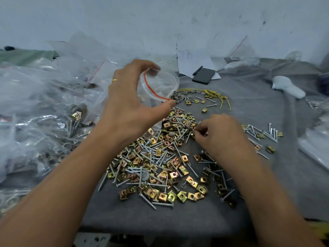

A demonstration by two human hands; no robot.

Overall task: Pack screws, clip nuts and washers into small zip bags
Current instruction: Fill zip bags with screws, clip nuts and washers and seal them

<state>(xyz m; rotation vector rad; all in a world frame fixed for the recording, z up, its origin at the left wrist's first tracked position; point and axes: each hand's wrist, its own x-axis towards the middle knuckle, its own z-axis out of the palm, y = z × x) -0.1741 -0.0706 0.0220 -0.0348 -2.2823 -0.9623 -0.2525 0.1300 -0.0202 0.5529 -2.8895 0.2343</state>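
Surface: grey cloth over the table.
Loose hardware: heap of screws and gold clip nuts at near centre.
Right hand: fingers curled, pinching small parts at the heap's right edge.
Left hand: grips an open zip bag just above the heap.
Left side: piled filled bags.
Far: grey washers, yellow wire, black phone, a marked white wall.
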